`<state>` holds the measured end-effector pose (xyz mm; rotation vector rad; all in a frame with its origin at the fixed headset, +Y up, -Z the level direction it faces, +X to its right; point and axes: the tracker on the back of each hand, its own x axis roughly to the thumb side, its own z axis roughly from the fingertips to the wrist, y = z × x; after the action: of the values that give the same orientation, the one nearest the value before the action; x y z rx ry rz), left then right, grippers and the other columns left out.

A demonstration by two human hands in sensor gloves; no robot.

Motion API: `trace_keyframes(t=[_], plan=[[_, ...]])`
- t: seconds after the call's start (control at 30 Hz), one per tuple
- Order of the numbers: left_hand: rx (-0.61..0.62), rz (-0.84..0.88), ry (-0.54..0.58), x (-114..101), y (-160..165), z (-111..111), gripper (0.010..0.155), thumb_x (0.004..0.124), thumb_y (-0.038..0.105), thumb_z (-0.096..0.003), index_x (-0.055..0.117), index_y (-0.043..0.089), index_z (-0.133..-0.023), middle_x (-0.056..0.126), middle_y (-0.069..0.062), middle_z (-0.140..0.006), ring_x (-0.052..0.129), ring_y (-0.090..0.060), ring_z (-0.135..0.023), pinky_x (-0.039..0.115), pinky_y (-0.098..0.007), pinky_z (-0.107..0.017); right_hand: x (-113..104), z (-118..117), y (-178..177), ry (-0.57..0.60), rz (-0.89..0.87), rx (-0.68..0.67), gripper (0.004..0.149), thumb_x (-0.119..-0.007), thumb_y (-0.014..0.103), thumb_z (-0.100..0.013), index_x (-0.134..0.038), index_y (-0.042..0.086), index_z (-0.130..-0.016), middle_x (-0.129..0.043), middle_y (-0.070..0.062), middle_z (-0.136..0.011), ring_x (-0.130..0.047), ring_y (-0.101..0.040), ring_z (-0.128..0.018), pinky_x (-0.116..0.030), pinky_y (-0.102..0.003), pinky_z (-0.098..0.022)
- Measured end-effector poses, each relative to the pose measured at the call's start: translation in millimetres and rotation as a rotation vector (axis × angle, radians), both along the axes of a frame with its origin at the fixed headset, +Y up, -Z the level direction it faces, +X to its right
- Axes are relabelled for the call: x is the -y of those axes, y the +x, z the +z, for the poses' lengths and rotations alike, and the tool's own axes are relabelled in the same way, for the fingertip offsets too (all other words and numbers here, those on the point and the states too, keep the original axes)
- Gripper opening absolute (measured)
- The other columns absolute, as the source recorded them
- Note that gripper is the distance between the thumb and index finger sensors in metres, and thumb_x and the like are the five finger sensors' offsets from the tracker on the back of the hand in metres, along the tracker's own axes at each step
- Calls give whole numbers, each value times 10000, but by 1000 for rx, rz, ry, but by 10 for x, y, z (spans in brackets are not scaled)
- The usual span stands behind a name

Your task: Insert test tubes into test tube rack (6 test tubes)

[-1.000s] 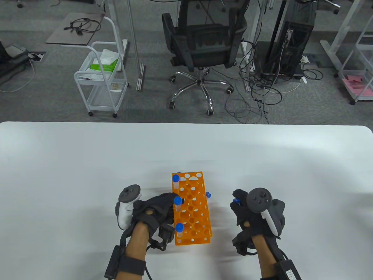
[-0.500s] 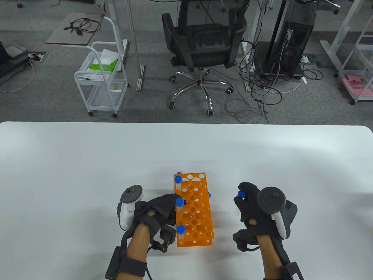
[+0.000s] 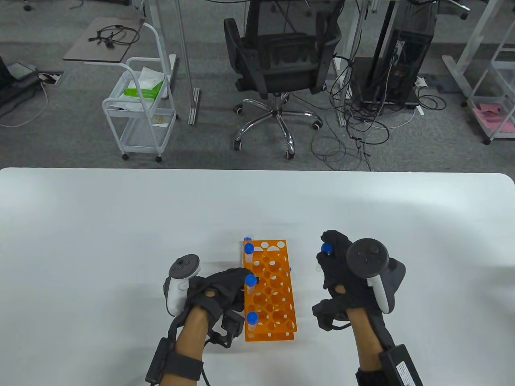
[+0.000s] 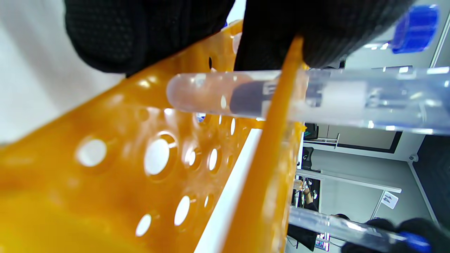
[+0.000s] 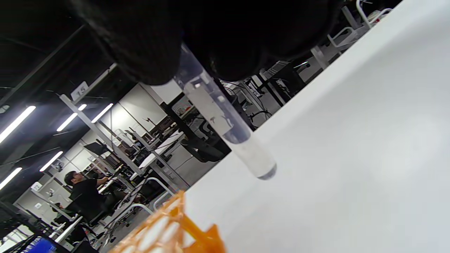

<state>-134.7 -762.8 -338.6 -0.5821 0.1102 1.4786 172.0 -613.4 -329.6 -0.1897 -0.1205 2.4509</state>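
Right hand (image 3: 346, 273) has lifted up-frame since the earlier frame, gripping a tube (image 5: 225, 128) right of the rack (image 3: 271, 291). Left hand (image 3: 219, 291) grips rack's left edge, lower centre. Keep tube vertical, centre over a free hole, then lower.

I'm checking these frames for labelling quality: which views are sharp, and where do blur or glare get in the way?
Table view: sharp, evenly lit, soft shadows by the orange rack. Left wrist view: the rack fills the frame, near part blurred, with glare spots on it and on the racked tube. Right wrist view: the right hand is a dark mass; its held tube is sharp.
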Motion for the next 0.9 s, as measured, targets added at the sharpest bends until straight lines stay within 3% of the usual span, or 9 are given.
trace_keyframes(t=[0.13,0.3,0.47,0.67,0.9], plan=[[14,2,-5,-14,21,-12,454,776,506,-450,957,237,-768,801,-228,-978,942,-373,-688,832,-462,-431,-193,-72,-149,22,26,-8,582,-873,362,-430,-613,336,-950,-785,51,-964,-897,-219,-785,-793,-437,-573],[35,6,1,-30,57,-23,452,776,504,-451,957,237,-768,799,-226,-980,942,-371,-690,831,-462,-433,-271,-187,-319,-10,28,-22,576,-880,325,-429,-622,335,-944,-787,48,-970,-898,-221,-792,-785,-447,-582],[40,13,2,-31,54,-23,453,779,501,-450,958,233,-768,800,-229,-979,940,-374,-690,829,-464,-433,-236,-282,-419,-53,60,-24,576,-880,336,-430,-622,339,-946,-792,52,-968,-905,-212,-789,-784,-446,-585],[51,18,1,-36,64,-24,452,779,501,-451,956,233,-769,795,-229,-982,937,-375,-693,826,-465,-436,-129,-387,-425,-133,-71,-50,578,-883,334,-432,-621,338,-947,-789,51,-971,-902,-215,-792,-782,-447,-586],[57,21,-2,-36,58,-25,451,779,500,-453,955,235,-771,796,-226,-983,936,-375,-693,826,-465,-437,-53,-458,-411,-135,-28,-30,579,-883,334,-432,-618,338,-947,-786,55,-974,-901,-212,-794,-784,-443,-584]])
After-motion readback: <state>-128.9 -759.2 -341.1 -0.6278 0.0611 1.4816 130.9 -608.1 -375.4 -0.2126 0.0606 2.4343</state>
